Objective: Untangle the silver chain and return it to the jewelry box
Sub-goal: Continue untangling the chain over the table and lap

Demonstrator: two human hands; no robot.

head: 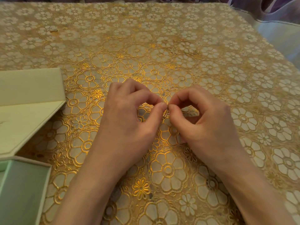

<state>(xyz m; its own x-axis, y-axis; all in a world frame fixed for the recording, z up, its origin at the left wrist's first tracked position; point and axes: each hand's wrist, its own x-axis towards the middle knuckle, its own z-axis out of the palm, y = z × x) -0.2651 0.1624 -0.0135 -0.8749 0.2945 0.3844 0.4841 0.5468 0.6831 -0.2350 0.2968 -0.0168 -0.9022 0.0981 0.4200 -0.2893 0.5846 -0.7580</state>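
Note:
A thin silver chain [167,113] shows only as a small glinting bit between my fingertips, just above the table. My left hand [128,114] pinches it between thumb and forefinger from the left. My right hand [204,120] pinches the same bit from the right, and the fingertips of both hands meet. The rest of the chain is hidden by my fingers. The pale green jewelry box [24,189] stands open at the lower left edge, with its cream lid [29,101] lying back beyond it.
A gold floral lace tablecloth [162,46] covers the whole table. The table's far edge runs along the top, and its right edge slants down the upper right, with purple fabric [279,7] past it.

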